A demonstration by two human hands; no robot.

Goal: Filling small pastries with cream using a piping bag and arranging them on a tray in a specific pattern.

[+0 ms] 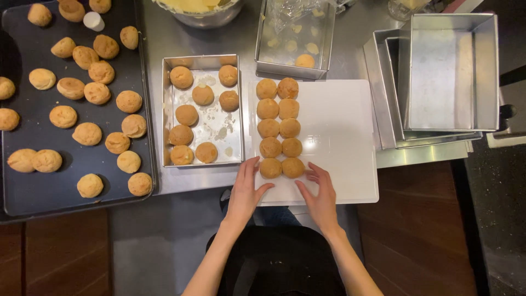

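Two columns of round golden puffs point(279, 127) lie in neat pairs on a white cutting board point(339, 142). My left hand point(245, 189) rests flat on the board's near left corner, fingertips beside the nearest left puff point(270, 168). My right hand point(320, 193) lies on the board just right of the nearest right puff point(293, 167), fingers spread. Neither hand holds anything.
A steel tray point(203, 63) with several puffs sits left of the board. A dark baking sheet point(33, 192) with many puffs fills the far left. Stacked empty steel pans point(452, 71) stand at the right, another pan point(296, 68) and a bowl point(200, 19) behind.
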